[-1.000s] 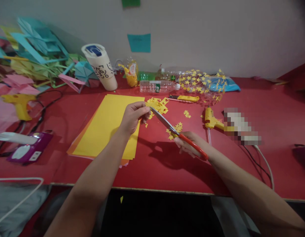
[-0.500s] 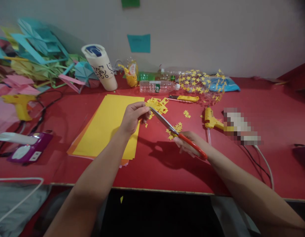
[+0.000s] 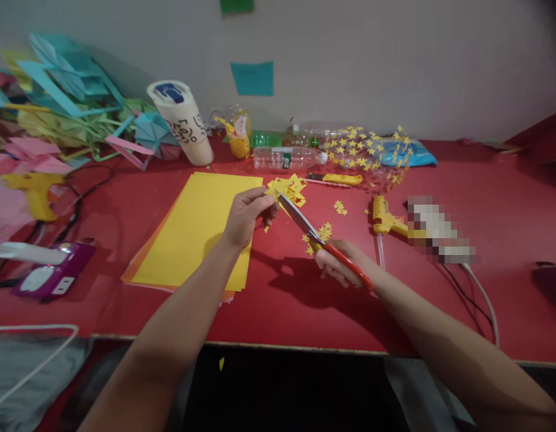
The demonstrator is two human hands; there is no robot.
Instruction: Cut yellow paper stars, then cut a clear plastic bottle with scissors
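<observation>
My left hand point(image 3: 251, 215) pinches a small yellow paper piece point(image 3: 272, 191) between thumb and fingertips, above the right edge of a stack of yellow paper sheets point(image 3: 188, 234). Red-handled scissors point(image 3: 304, 222) are gripped in my right hand point(image 3: 338, 264), their blades pointing up and left with the tips at that piece. Whether the blades touch the paper is hard to tell. Behind the left fingertips lies a heap of yellow paper scraps point(image 3: 293, 187) with star-shaped holes. Cut yellow stars point(image 3: 323, 233) lie just beyond my right hand, and a smaller cluster of stars point(image 3: 340, 207) sits farther back.
A yellow-handled cutter point(image 3: 340, 179) and a clear plastic bottle point(image 3: 286, 158) lie at the back. To the right is a yellow glue gun point(image 3: 385, 217). At left stand a white tumbler point(image 3: 183, 123), another glue gun point(image 3: 37, 193), a purple power strip point(image 3: 55, 270) and folded coloured paper point(image 3: 75, 90).
My left hand has shifted slightly right with the paper piece. The scissors have closed somewhat, their handles drawing together in my right hand.
</observation>
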